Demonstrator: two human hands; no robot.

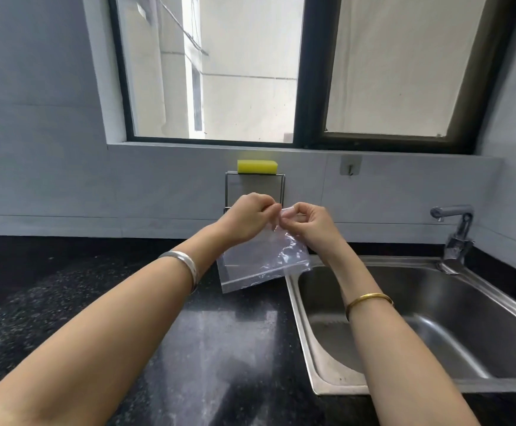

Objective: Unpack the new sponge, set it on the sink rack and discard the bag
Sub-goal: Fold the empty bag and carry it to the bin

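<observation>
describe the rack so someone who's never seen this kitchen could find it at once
Start at the window and drop below its sill to the wall. The rack is the wire frame there, just behind both hands. Unlike the hook beside it, it carries a yellow sponge.

Empty bag (263,262) between both hands

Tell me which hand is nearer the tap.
Right. The right hand pinches the bag top near the sink's left edge, well left of the tap; the left hand is farther left, over the counter.
</observation>
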